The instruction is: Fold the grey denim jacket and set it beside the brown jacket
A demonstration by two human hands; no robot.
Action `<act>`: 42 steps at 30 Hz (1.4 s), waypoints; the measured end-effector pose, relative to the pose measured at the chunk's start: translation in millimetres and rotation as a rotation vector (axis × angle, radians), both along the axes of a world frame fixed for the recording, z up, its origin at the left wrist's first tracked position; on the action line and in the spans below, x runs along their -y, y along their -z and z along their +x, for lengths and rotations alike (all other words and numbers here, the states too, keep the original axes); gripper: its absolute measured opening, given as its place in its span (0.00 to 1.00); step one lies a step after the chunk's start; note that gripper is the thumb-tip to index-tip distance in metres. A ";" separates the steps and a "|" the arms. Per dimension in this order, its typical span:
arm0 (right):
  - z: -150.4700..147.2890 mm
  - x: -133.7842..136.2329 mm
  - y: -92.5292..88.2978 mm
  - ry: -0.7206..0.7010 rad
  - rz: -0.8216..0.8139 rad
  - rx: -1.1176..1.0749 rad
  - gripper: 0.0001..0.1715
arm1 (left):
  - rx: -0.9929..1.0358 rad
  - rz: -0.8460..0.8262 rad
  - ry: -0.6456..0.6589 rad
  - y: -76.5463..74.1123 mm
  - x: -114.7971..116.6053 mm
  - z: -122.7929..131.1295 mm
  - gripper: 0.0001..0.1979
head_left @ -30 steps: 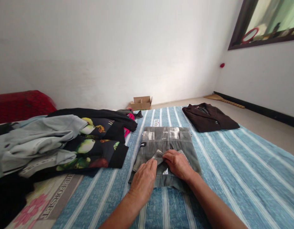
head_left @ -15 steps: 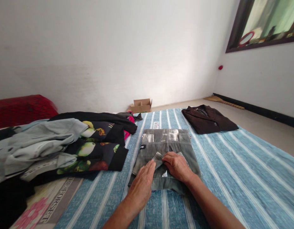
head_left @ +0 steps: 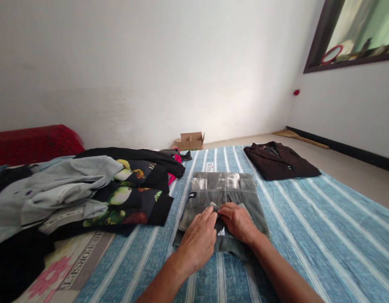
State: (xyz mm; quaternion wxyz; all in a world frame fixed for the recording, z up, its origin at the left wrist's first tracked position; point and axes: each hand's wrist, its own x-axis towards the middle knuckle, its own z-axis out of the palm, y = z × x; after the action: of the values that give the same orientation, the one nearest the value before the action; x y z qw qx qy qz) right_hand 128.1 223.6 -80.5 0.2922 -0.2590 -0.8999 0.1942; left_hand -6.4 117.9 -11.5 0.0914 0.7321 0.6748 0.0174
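I have my left hand (head_left: 196, 240) and right hand (head_left: 238, 223) open and flat, pressing on the gray denim pants (head_left: 222, 185), folded on the blue striped sheet (head_left: 303, 227). I think this fold needs smoothing flat next

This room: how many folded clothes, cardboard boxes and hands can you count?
Folded clothes: 2 (a grey denim garment and a dark brown jacket)
Cardboard boxes: 1 (a cardboard box)
Hands: 2 (a left hand and a right hand)
Total: 5
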 end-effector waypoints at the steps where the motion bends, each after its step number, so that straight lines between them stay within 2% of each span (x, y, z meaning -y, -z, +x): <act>1: -0.1 0.0 -0.1 -0.001 -0.002 -0.001 0.13 | -0.007 0.024 -0.011 1.0 -4.4 4.5 0.25; 5: -0.7 -0.6 -0.6 -0.010 -0.012 -0.011 0.14 | -0.054 0.037 -0.064 16.2 -17.8 14.0 0.25; 8: -0.9 -0.8 -1.1 -0.019 -0.022 -0.026 0.14 | -0.081 0.055 -0.080 27.9 -19.2 13.8 0.26; 11: -0.6 -0.5 -1.3 -0.030 -0.041 -0.050 0.14 | -0.087 0.065 -0.091 32.6 -17.6 13.3 0.26; 20: 2.4 -3.6 -6.2 -0.046 -0.251 -0.191 0.20 | -0.097 0.029 -0.091 28.8 -18.6 15.3 0.26; 24: 3.3 -3.7 -9.9 -0.041 -0.324 -0.234 0.20 | -0.083 0.022 -0.086 27.3 -18.2 14.4 0.25; 30: 4.0 -7.9 -1.5 -0.057 -0.410 -0.294 0.19 | -0.025 -0.004 -0.079 26.6 -18.0 12.4 0.26; 36: 3.0 -18.3 10.7 0.040 -0.540 -0.400 0.15 | -0.005 0.040 -0.067 25.4 -19.1 12.7 0.26; 42: 6.1 -22.3 -1.9 0.142 -0.515 -0.423 0.13 | 0.014 0.089 -0.065 23.4 -18.5 12.9 0.24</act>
State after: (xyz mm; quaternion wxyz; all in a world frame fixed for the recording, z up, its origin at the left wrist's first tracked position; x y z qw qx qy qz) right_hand 134.2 245.9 -78.6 0.4103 -0.3402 -0.7203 0.4438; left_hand 6.5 136.4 -34.8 0.0627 0.7131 0.6960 0.0555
